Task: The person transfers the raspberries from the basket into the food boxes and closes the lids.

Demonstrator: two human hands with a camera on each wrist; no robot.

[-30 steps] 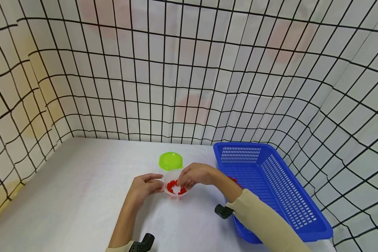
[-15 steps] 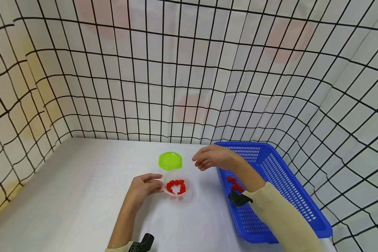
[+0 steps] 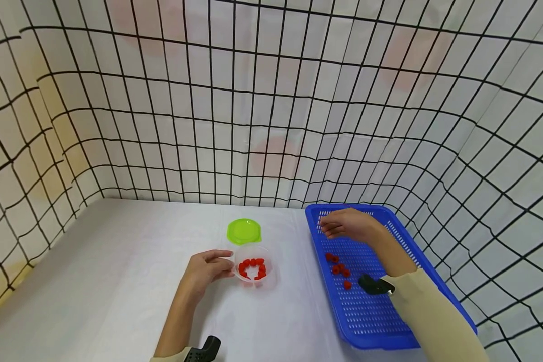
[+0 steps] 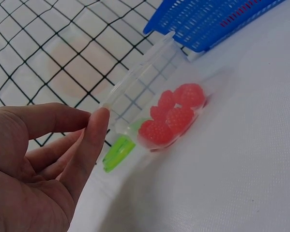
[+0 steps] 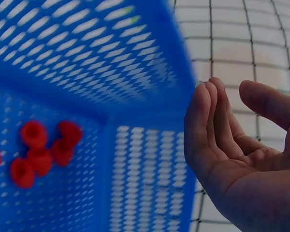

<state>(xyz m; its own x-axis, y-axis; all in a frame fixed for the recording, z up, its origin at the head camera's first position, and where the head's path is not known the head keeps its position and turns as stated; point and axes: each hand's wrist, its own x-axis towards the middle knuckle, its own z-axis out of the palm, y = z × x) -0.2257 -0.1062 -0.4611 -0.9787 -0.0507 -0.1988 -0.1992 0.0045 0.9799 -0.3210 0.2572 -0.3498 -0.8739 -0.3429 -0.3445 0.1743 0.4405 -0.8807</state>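
A clear plastic bowl (image 3: 253,277) with several raspberries (image 4: 176,118) in it sits on the white tabletop. At its left side, my left hand (image 3: 208,269) pinches the rim between thumb and index finger (image 4: 94,128). My right hand (image 3: 350,223) is over the far part of the blue basket (image 3: 362,339), fingers relaxed and gently bent, thumb apart, holding nothing. More raspberries (image 5: 39,159) lie in a loose group on the basket's floor, on the side towards the bowl.
A bright green lid (image 3: 244,231) lies flat just behind the bowl. White walls with a black grid (image 3: 271,151) enclose the table at the back and sides. The basket's raised, slotted walls (image 5: 149,183) stand at the table's right.
My right hand has left the bowl and moved right to over the basket, its fingers loosening. The raspberries in the basket have come into view. The left hand stays at the bowl.
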